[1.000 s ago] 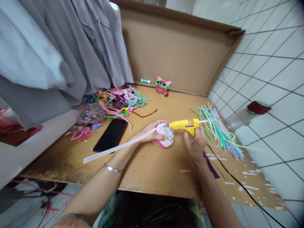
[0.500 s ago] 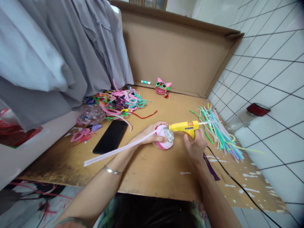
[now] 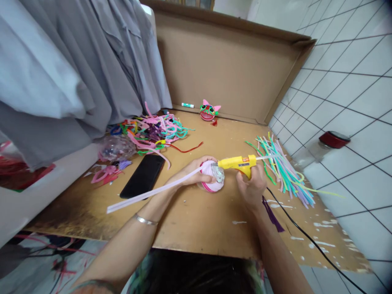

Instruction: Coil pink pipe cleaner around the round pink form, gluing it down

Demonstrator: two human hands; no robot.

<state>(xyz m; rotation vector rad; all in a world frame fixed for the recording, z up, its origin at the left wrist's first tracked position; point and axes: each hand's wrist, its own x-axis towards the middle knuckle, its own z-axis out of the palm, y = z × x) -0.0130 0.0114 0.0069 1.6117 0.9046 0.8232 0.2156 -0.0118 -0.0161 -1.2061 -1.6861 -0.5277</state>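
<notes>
My left hand [image 3: 199,173] grips a round, clear plastic piece wrapped in pale pink and magenta pipe cleaner [image 3: 211,185]. From it, loose lilac-pink pipe cleaner strands [image 3: 137,198] stretch out to the left over my forearm. My right hand [image 3: 252,181] is closed round the handle of a yellow hot glue gun [image 3: 234,163], a clear glue stick poking from its back. The nozzle points left and meets the wrapped piece near its top; whether glue is coming out is too small to tell.
Tangled pipe cleaners [image 3: 156,130] and a black phone [image 3: 142,175] lie left. Straight pipe cleaners [image 3: 284,171], a purple tassel [image 3: 273,216] and the black cord [image 3: 306,232] are right. A cat-like craft head [image 3: 208,111] and a glue stick tube [image 3: 188,105] sit by the cardboard [image 3: 226,65].
Almost nothing differs. The glue gun's nozzle stays against the wrapped piece, and both hands keep their holds.
</notes>
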